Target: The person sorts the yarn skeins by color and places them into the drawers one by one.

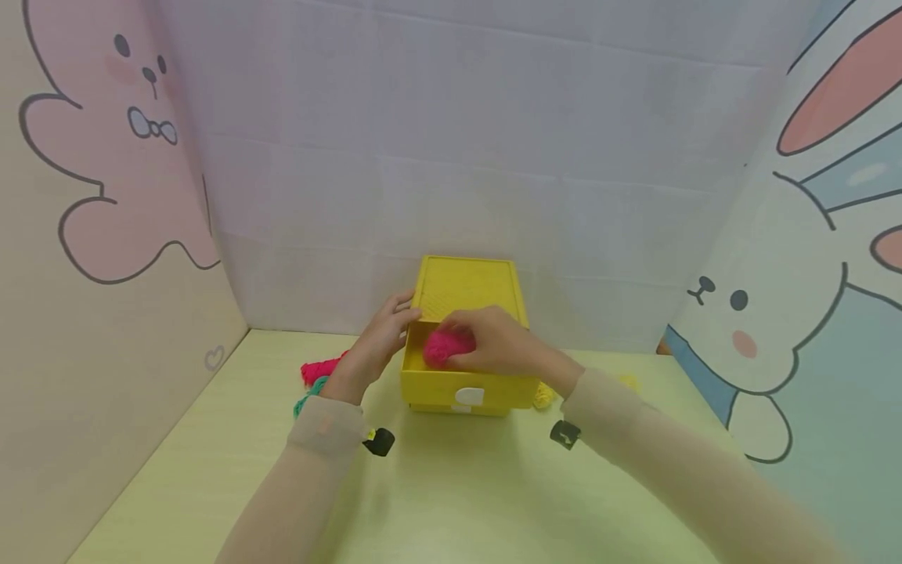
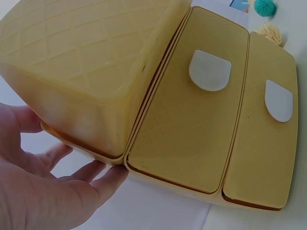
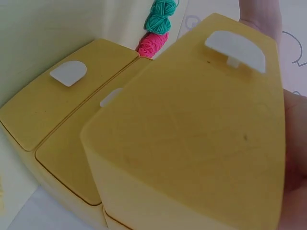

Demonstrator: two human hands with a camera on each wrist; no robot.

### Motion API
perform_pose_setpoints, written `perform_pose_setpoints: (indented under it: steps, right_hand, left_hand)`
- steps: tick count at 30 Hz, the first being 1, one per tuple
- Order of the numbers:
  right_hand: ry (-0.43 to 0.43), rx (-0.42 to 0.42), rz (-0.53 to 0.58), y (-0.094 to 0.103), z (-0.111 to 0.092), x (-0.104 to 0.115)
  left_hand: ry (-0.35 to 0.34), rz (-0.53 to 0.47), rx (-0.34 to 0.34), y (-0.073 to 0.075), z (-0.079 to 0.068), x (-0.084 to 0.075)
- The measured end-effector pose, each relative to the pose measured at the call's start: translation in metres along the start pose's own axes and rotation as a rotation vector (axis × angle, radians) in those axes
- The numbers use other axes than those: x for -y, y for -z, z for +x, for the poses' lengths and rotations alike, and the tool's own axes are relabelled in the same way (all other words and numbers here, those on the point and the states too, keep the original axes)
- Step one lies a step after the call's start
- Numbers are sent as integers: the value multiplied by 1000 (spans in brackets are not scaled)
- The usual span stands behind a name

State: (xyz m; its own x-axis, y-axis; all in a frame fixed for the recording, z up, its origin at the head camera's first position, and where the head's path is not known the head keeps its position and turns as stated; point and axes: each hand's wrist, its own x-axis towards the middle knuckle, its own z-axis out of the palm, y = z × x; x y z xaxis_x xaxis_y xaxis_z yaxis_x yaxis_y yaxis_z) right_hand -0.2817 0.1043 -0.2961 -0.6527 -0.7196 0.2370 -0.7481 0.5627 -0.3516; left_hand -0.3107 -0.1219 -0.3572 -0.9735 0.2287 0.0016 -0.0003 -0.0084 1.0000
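Observation:
A small yellow drawer cabinet (image 1: 468,286) stands against the back wall, its top drawer (image 1: 426,386) pulled out towards me. My right hand (image 1: 502,345) grips a ball of bright pink yarn (image 1: 445,347) inside this drawer's mouth. In the right wrist view the drawer front, with its white handle (image 3: 237,48), hides the yarn and most of that hand. My left hand (image 1: 377,345) rests along the cabinet's left side, fingers extended. The left wrist view shows its fingertips (image 2: 112,179) at the cabinet's edge, beside the open drawer. Two lower drawers (image 2: 187,110) are closed.
Left of the cabinet lie pink yarn (image 1: 320,370) and teal yarn (image 1: 305,401), partly behind my left forearm. On its right are yellow yarn (image 1: 543,396) and a teal ball (image 2: 265,7). Fabric walls with cartoon animals (image 1: 740,313) enclose the table (image 1: 458,501).

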Motion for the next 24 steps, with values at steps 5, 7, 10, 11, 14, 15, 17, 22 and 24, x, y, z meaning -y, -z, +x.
perform_pose_setpoints:
  steps: [5, 7, 10, 11, 14, 15, 17, 22, 24]
  right_hand:
    - [-23, 22, -11, -8, 5, -3]
    - [-39, 32, -6, -10, 7, -4]
    - [-61, 48, 16, -12, 9, -4]
    - [-68, 55, 20, -13, 10, -3]
    - [-81, 77, 33, -14, 13, -3]
    - [-85, 87, 36, -14, 14, -3]
    - [-96, 105, 44, -15, 15, -4]
    - [-124, 132, 67, -17, 17, -7]
    - [-130, 136, 72, -18, 16, -8]
  left_hand:
    - [4, 1, -1, 0, 1, 0]
    - [3, 0, 1, 0, 1, 0]
    - [3, -1, 1, -1, 1, 0]
    - [2, -2, 0, -1, 1, 0]
    - [0, -6, -1, 0, 0, -1]
    - [-2, -7, -2, 0, 0, -1]
    - [-8, -9, 3, 0, 0, -1]
    - [-13, -9, 10, 0, 1, -1]
    - [-13, -11, 7, 0, 1, 0]
